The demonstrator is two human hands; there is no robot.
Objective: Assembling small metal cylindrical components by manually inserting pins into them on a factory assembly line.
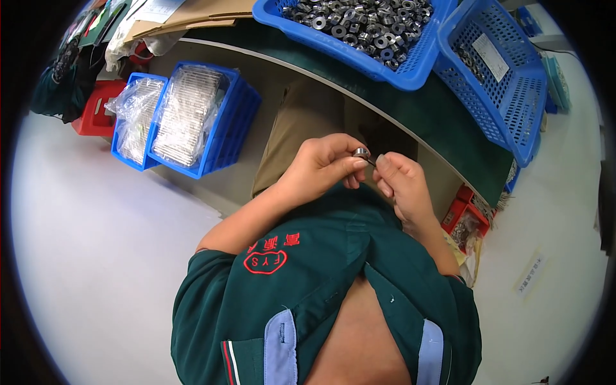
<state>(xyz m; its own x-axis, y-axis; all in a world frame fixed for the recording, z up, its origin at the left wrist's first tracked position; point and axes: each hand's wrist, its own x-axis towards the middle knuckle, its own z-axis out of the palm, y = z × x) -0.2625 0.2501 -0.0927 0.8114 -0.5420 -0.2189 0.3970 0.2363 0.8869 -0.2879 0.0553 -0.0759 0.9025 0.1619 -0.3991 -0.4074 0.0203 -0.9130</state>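
My left hand [327, 165] pinches a small shiny metal ring [361, 153] between thumb and fingers, above my lap. Close beside it, my right hand [405, 185] is closed in a pinch on a thin dark rod [371, 163], whose tip points toward the ring. Whether the rod enters the ring or only touches it, I cannot tell. Beyond my hands, a blue plastic basket [410, 82] on the green table holds many similar metal rings [359, 29].
A second blue basket [491, 106] leans at the right with a few metal parts inside. The green tabletop [443, 122] curves in front of me. Blue crates [221, 138] with plastic-wrapped parts stand at left, by a red bin [99, 109]. Another red bin [457, 208] sits at right.
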